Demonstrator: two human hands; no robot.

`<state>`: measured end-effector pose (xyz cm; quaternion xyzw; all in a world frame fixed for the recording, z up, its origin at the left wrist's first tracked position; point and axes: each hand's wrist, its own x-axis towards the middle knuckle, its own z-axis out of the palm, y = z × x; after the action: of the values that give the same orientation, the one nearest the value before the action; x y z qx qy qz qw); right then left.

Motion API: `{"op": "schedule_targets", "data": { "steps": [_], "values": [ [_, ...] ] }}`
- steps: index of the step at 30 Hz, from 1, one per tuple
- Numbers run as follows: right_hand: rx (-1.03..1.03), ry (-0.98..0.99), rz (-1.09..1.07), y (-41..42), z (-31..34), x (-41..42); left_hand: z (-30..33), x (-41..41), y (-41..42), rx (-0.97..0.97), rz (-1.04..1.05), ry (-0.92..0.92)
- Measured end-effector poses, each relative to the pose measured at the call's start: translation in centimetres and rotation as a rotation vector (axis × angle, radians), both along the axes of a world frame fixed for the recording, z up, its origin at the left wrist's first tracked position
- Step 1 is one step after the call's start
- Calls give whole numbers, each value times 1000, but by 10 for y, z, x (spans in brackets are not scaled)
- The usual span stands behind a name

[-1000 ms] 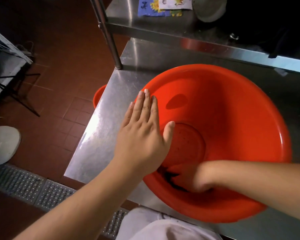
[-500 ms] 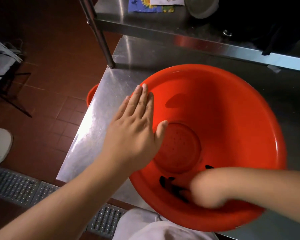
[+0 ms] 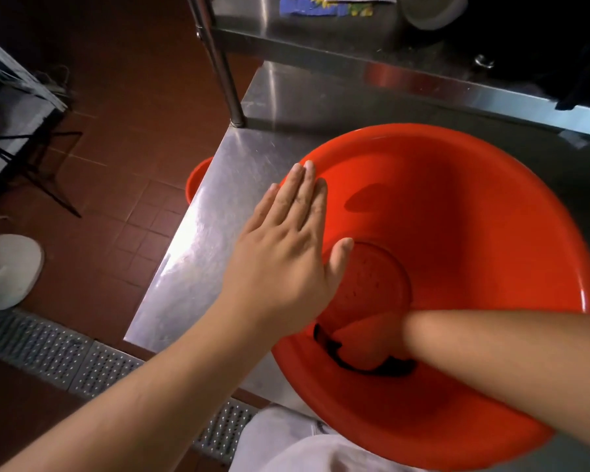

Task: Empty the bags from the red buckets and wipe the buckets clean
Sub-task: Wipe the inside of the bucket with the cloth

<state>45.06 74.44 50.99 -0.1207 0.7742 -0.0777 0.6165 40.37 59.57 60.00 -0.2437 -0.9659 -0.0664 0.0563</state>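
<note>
My flat, straight-fingered left hand [image 3: 283, 264] steadies the wide red plastic bucket [image 3: 474, 212] overhanging the steel table [image 3: 218, 206]; my right hand [image 3: 372, 345], grip unclear, scrubs inside and could tip it.

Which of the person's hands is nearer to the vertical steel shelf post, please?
Left. The left hand lies flat on the red bucket's rim, below the steel post; the right hand is inside, farther away.

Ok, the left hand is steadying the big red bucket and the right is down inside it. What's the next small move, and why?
Probably sweep the right hand along the near inner wall of the red bucket, keeping the left hand flat on the rim. A dark thing, likely a cloth, shows under the right hand, though blurred, and the bucket overhangs the steel table, so it needs bracing.
</note>
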Motion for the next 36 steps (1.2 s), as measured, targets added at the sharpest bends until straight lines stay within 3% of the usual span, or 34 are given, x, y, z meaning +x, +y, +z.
{"op": "schedule_targets", "data": {
  "steps": [3, 7, 11, 16, 19, 22, 25, 32, 36],
  "values": [
    [-156, 7, -52, 21, 50, 22, 1, 0, 0, -3, -2, -4],
    [-363, 175, -36, 58, 126, 48, 2, -1, -2, -17, -2, -6],
    [-321, 92, 0, 87, 160, 50, 2, 0, -2, -7, -9, 2],
    [-54, 15, 344, 75, 101, 29, 3, 0, -1, -43, -7, -17],
    [66, -117, 377, 47, 49, 13, 4, -1, -1, -56, -6, -20],
    [141, 16, 503, 29, 15, 0, 3, -3, -2, -42, -25, -4],
    [164, 155, 487, 16, -11, -2, 3, -12, -5, -28, -84, 14],
    [119, 71, 122, -12, -27, -10, 13, -65, -2, -96, -340, -16],
    [72, 87, 111, -10, -30, -8, 28, -66, 4, -81, -286, 8]
  ]
}}
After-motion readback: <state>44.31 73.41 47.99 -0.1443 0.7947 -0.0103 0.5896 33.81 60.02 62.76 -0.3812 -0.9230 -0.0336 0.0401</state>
